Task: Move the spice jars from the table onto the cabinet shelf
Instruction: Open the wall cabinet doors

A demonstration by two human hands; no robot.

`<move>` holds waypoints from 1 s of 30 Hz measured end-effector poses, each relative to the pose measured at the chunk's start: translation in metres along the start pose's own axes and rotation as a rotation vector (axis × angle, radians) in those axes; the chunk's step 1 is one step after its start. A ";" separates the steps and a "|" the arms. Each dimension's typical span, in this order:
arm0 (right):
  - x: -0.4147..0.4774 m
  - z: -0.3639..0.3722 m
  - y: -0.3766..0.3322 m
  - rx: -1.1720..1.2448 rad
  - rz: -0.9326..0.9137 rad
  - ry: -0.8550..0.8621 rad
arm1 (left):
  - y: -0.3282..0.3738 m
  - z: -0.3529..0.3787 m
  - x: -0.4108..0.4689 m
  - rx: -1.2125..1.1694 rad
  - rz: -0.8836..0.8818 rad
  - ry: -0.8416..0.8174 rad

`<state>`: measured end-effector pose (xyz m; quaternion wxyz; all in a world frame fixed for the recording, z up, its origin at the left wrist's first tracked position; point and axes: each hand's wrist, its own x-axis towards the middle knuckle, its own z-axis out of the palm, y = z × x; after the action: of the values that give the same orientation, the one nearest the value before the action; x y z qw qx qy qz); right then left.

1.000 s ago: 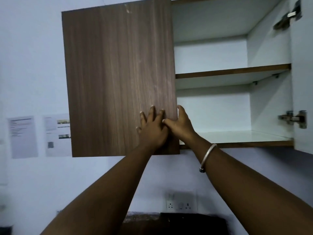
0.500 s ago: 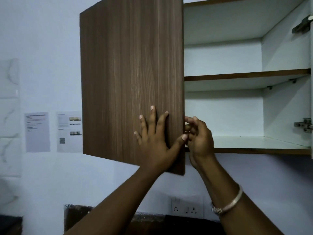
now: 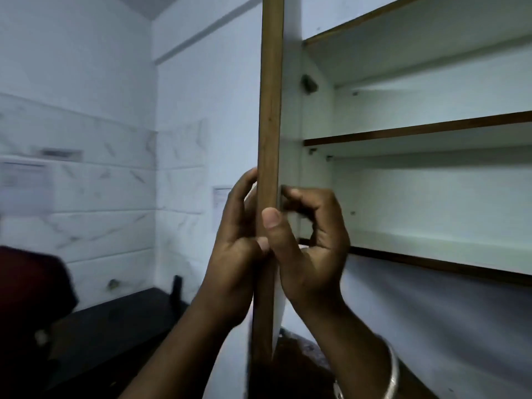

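The wall cabinet's left door (image 3: 270, 116) stands swung out, edge-on to me, its brown wood edge running top to bottom. My left hand (image 3: 234, 240) lies against its outer face with the thumb on the edge. My right hand (image 3: 312, 243) grips the door's edge, thumb in front and fingers curled behind on the white inner face. Inside, the lower shelf (image 3: 431, 249) and the middle shelf (image 3: 417, 131) are white with brown front strips, and bare. No spice jars or table are in view.
A white tiled wall (image 3: 86, 182) with taped paper sheets is on the left. A dark counter (image 3: 115, 318) runs below it with a dark upright object (image 3: 177, 292) at the corner. A dark red shape (image 3: 28, 283) sits at the far left.
The left door has swung from shut to wide open and now faces me edge-on. My right hand moved from the door's rim to clasping its edge; the view turned left.
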<state>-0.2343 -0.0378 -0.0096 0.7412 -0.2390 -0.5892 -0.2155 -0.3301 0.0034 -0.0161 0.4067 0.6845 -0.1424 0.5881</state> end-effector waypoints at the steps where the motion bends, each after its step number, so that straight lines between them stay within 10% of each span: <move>1: -0.002 0.021 0.004 -0.049 -0.027 0.005 | 0.006 -0.017 -0.003 0.004 -0.026 0.013; 10: -0.025 0.160 0.027 -0.256 0.023 -0.143 | 0.029 -0.148 -0.010 0.076 -0.373 0.369; 25: -0.040 0.223 0.060 -0.492 -0.038 -0.148 | 0.010 -0.208 -0.004 0.301 -0.352 0.407; 30: -0.035 0.208 0.053 -0.413 -0.065 -0.188 | 0.013 -0.182 -0.004 0.596 -0.071 0.423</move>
<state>-0.3697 0.1317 -0.0090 0.6109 -0.3856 -0.6066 -0.3320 -0.4653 0.1260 -0.0185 0.2302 0.6408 0.1461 0.7176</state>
